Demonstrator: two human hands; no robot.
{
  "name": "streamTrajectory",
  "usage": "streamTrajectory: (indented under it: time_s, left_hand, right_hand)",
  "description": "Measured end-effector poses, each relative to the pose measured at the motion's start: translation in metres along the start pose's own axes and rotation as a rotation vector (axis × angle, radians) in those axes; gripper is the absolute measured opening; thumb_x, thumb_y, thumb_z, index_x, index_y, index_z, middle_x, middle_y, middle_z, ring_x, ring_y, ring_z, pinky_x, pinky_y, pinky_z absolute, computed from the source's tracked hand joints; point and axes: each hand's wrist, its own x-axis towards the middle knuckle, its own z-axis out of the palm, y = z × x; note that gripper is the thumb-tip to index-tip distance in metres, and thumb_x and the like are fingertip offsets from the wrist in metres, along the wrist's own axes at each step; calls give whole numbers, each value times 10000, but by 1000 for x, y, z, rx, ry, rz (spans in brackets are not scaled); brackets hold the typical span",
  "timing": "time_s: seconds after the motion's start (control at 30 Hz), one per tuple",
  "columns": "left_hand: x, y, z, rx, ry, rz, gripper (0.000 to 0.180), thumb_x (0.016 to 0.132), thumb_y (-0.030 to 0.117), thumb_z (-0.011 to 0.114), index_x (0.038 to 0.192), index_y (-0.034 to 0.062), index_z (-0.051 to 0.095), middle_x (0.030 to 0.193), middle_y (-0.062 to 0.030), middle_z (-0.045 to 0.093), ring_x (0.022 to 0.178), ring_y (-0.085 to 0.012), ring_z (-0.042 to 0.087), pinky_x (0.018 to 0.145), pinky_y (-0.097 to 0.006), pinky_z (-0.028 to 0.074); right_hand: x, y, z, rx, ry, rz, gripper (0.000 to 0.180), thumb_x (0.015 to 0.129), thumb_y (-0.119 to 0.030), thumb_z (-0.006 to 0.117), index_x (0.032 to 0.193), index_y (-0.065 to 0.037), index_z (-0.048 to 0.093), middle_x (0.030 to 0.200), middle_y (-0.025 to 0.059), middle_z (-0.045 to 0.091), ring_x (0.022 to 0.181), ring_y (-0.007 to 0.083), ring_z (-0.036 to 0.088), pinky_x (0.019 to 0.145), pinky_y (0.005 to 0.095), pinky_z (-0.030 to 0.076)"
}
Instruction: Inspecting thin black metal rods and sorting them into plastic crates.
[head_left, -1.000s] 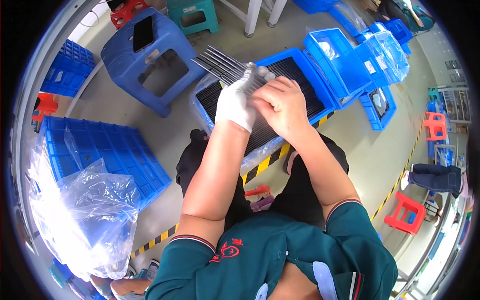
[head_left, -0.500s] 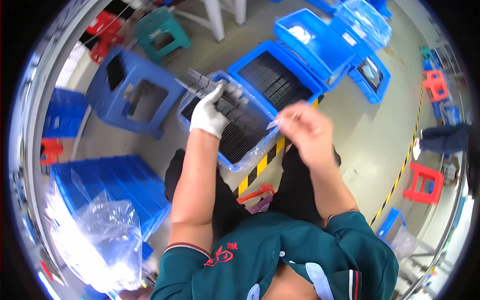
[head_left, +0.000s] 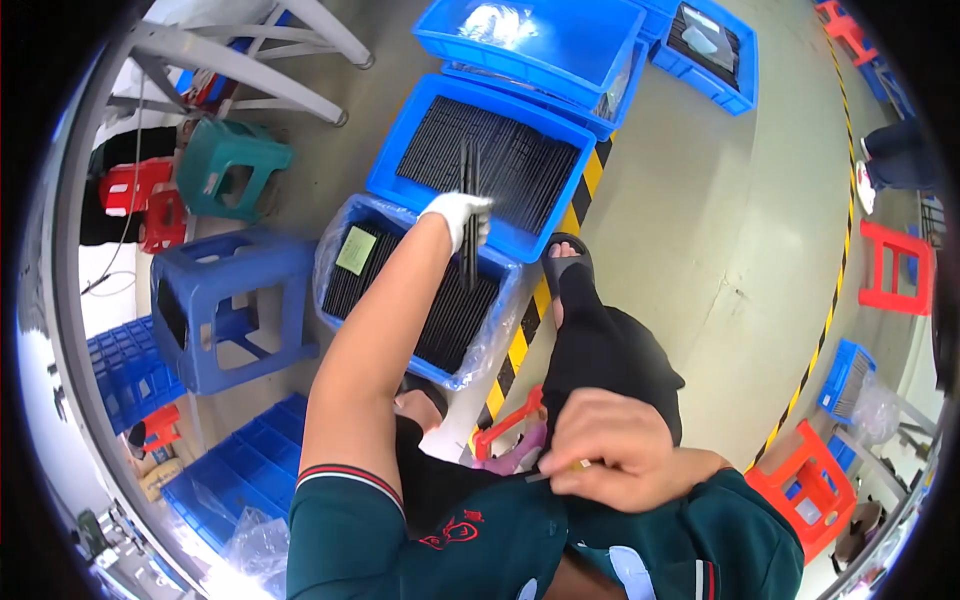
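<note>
My left hand [head_left: 461,216], in a white glove, is closed around a few thin black plates [head_left: 471,235], seen nearly edge-on. It hangs over the border between two blue bins. The farther blue bin [head_left: 385,168] holds tight rows of thin black pieces [head_left: 490,150]. The nearer bin [head_left: 327,256], lined with clear plastic, holds similar rows and a pale green paper [head_left: 356,250]. My bare right hand [head_left: 612,450] is drawn in close to my torso, fingers curled in a pinch. From it pokes a small greyish tip [head_left: 537,478], too small to name.
Blue stool [head_left: 225,265] and green stool [head_left: 235,165] stand on the left. More blue bins [head_left: 530,45] are stacked beyond. Yellow-black floor tape [head_left: 590,180] runs beside the bins. A red object [head_left: 510,425] lies between my legs. Red stools [head_left: 808,490] stand at right.
My left hand has swung the plates to a steeper angle, nearer the farther bin. My right hand has drawn back from the bins to my torso. The whole view has shifted.
</note>
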Motion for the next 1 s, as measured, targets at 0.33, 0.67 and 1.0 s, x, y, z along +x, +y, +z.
streamTrajectory:
  time_s: [0.33,0.67,1.0]
  left_hand:
    - [247,-15,44,641,120,-159,250,882,209,582,659,108,530,565,-57,518,488,-232,517,460,-423,407]
    - [176,24,112,981,727,96,244,892,179,550,1108,113,641,1183,-114,609,1096,-279,605,856,-384,529]
    - [158,-36,96,811,752,647,341,784,198,611,1112,107,636,1145,-151,590,1051,-348,559,927,-430,459]
  right_hand:
    - [-9,12,-50,183,131,3,216,782,-105,743,941,32,693,861,130,662,735,237,607,641,340,465]
    - [10,13,-72,155,125,-38,208,810,-135,723,906,36,655,822,123,588,682,233,523,576,349,405]
    - [3,16,-65,213,47,-37,228,800,-179,734,864,11,625,784,105,580,643,218,507,541,330,398]
